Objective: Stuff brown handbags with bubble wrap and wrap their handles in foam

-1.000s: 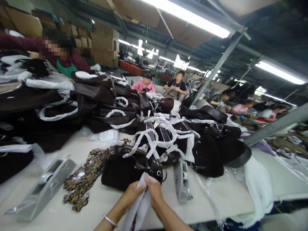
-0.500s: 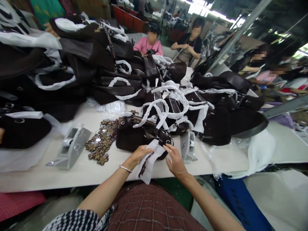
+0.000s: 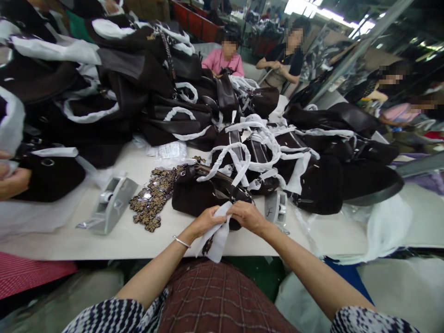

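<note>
A strip of white tissue paper [image 3: 219,243] hangs in front of the dark brown handbag [image 3: 190,196], with a small dark brown piece, perhaps a strap or tassel, partly showing inside its fold. My left hand [image 3: 207,221] pinches the paper's upper left side. From the right, my right hand [image 3: 247,216] grips the paper's top edge between thumb and fingers, close to the bag's right end. The handbag lies on the white table, its white-wrapped handle [image 3: 225,152] looping up behind.
Leopard-patterned tags [image 3: 151,199] lie left of the bag. Tape dispensers stand at left [image 3: 113,203] and right [image 3: 275,208]. Dark bags [image 3: 114,92] are heaped behind. A co-worker's hand [image 3: 14,182] shows at far left; other people sit across the table.
My right hand has moved left from the bag's right end and closed on the paper strip. My left hand keeps its hold. At far left, more of a co-worker's hand has come into view.
</note>
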